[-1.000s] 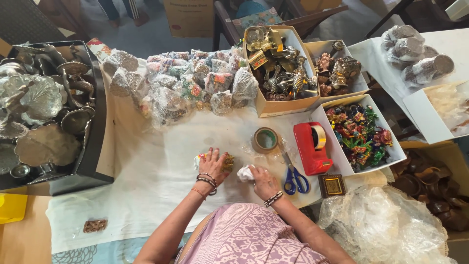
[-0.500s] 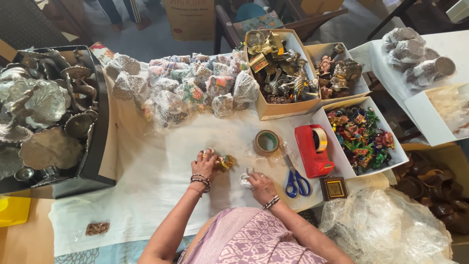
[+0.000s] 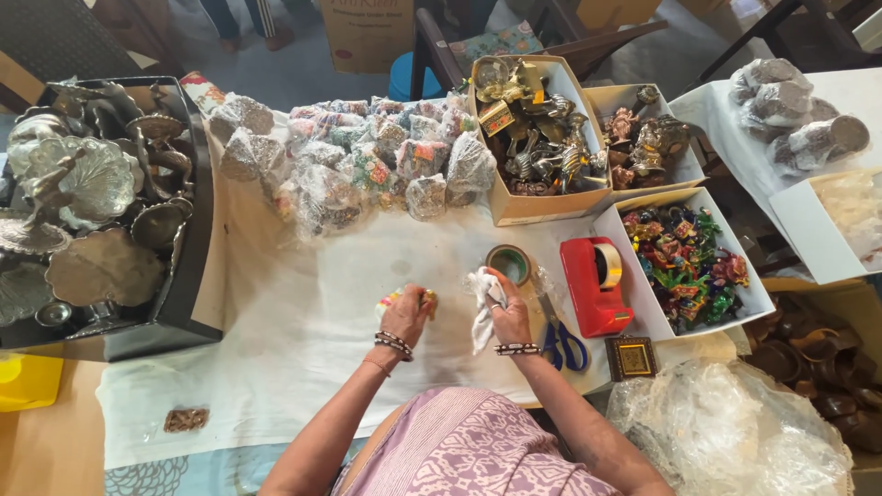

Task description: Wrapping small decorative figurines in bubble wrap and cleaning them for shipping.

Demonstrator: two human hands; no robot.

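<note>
Left hand: the left hand (image 3: 404, 317) was closed around a small colourful figurine (image 3: 424, 301), fingers curled over it above the white cloth (image 3: 303, 321) covering the table.
Figurine: gold and multicoloured, mostly covered by the fingers; only its ends peeked out, so its form could not be made out.
Right hand: the right hand (image 3: 508, 312) pinched a crumpled white tissue (image 3: 481, 308), which hung down from the fingers just beside the figurine; whether the two touched could not be told.
Hidden behind the hand: the brown tape roll (image 3: 509, 264) lay just past the right hand's fingertips, its near edge partly covered; the blue-handled scissors (image 3: 562, 342) sat close to the right wrist.
Hard to read: the plastic-wrapped bundles (image 3: 367, 170) heaped at the far side showed only blurred colours through the wrap.
Cut off: the black tray of silver metalware (image 3: 101, 202) ran out of view at the left edge; the clear plastic sheeting (image 3: 726, 432) was cropped at the lower right.
Right side: the red tape dispenser (image 3: 595, 285) stood between the tape roll and the white box of painted figures (image 3: 689, 266).
Far side: the cardboard box of brass pieces (image 3: 533, 129) stood beyond the tape roll.
Open room: bare cloth lay to the left of the left hand, up to the tray's edge, and between the hands and the bundles.
</note>
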